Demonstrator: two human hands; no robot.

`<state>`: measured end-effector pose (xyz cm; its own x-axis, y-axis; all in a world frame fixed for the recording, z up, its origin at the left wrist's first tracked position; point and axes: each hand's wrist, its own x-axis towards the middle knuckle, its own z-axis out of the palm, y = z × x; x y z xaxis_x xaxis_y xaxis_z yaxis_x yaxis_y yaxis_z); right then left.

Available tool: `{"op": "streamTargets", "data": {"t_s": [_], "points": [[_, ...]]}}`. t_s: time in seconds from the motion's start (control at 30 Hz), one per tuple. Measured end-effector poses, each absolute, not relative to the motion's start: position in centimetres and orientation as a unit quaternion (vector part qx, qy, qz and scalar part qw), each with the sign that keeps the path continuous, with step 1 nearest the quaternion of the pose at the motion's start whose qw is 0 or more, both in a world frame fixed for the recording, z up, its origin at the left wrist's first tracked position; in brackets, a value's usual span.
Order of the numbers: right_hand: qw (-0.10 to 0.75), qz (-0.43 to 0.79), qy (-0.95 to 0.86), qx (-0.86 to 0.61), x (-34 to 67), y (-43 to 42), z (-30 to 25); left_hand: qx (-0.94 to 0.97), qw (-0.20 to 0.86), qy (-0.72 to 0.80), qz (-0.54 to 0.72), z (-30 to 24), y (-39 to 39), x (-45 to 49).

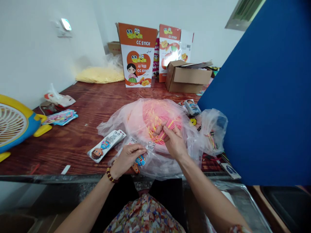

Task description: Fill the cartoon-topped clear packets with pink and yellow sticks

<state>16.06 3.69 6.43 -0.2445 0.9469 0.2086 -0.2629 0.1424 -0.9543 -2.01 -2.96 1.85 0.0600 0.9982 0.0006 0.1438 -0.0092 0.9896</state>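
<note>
My left hand (128, 157) pinches the top edge of a small printed plastic pouch (140, 160) with a cartoon figure and blue lettering. The fingers of my right hand (174, 140) are closed round a small bundle of pink and yellow sticks (169, 124). Just beyond both hands lies a large clear plastic bag (132, 111), opened out, with a heap of thin pink and yellow sticks (157, 111) in it. To the left of my left hand rests a stack of flat printed pouches (106, 145) with the same cartoon style.
At the back stand tall printed cartons (138, 55) and an open brown cardboard box (189, 77). A blue panel (262, 103) borders the right side. On the left are a yellow and blue fan (17, 124), a tissue pack (59, 98) and colourful packets (62, 117). A smaller plastic bag (215, 126) sits at right.
</note>
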Motion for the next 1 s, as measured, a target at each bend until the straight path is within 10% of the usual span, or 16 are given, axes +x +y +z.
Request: {"op": "streamTargets", "data": {"t_s": [0.5, 1.0], "points": [[0.563, 0.595, -0.492, -0.295, 13.9, 1.7, 5.0, 0.534, 0.452, 0.519, 0.491, 1.9, -2.8, -0.8], [0.338, 0.449, -0.777, -0.284, 16.0, 2.9, 6.9, 0.431, 0.516, 0.469, 0.572, 1.6, -1.1, -1.1]]}}
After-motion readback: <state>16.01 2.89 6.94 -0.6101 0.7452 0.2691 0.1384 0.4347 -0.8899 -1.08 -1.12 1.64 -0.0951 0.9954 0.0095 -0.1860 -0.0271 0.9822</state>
